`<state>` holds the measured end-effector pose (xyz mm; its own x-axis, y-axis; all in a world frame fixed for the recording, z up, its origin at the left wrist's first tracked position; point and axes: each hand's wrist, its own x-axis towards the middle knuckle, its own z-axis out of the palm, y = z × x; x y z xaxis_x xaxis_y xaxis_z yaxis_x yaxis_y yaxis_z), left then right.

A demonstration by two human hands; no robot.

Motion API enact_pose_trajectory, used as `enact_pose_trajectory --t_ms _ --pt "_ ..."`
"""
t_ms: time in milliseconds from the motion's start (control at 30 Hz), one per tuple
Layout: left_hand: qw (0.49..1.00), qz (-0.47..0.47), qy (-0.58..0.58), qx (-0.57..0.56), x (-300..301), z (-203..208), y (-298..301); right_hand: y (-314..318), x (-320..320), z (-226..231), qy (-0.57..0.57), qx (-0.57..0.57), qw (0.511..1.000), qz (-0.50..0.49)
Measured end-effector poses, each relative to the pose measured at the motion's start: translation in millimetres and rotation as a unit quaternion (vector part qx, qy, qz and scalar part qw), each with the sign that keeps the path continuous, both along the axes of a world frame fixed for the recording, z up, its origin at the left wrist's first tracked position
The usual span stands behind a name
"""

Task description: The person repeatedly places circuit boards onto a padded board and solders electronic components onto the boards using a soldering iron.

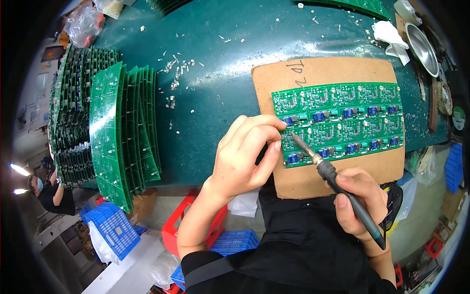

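The green circuit panel (339, 122) lies flat on a brown cardboard sheet (342, 174) at the right of the dark green surface (220, 73). The panel carries two rows of small boards with blue components along them.

The left hand (245, 157) rests at the panel's left edge. Its grip is pinched, thumb and forefinger meeting at the board edge; whether anything thin sits between them cannot be told. The right hand (360, 201) has its grip clenched around the dark handle of a soldering iron (338, 181), held like a pen. The iron's metal tip touches the lower row near the panel's left end, just beside the left fingertips.

Containers: a shallow metal dish (422, 48) sits at the far right of the surface, tilted on its rim; its contents cannot be made out. White cloth or paper (391, 36) lies just beside it. Below the surface edge stand a blue slotted crate (113, 228) holding a white plastic bag, a red crate (171, 230) and another blue crate (235, 242); their contents are mostly hidden.

To the left, a stack of green panels (122, 134) stands on edge, fanned, with a darker populated stack (73, 112) behind it. Small pale clipped scraps (174, 73) are scattered across the surface between the stacks and the cardboard.
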<state>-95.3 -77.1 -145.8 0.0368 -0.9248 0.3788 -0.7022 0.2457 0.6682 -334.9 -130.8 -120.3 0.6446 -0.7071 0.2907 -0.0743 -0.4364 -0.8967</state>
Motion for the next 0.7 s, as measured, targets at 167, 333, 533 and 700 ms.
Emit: enact_pose_trajectory --t_ms 167,333,533,700 --pt "1.000 0.000 -0.014 -0.018 0.5 -3.0 -0.6 0.7 -0.4 2.7 0.021 -0.004 0.999 0.025" --pt "1.000 -0.006 -0.026 -0.012 -0.5 -0.1 -1.8 4.0 0.0 1.7 0.006 -0.025 1.000 0.003" --pt "0.999 0.012 0.023 -0.040 -13.4 8.7 -6.6 1.3 -32.6 7.7 -0.011 -0.007 0.997 -0.070" --pt "0.998 -0.024 -0.047 -0.036 -25.3 5.4 -23.3 2.3 -31.0 10.2 0.042 0.038 0.996 -0.062"
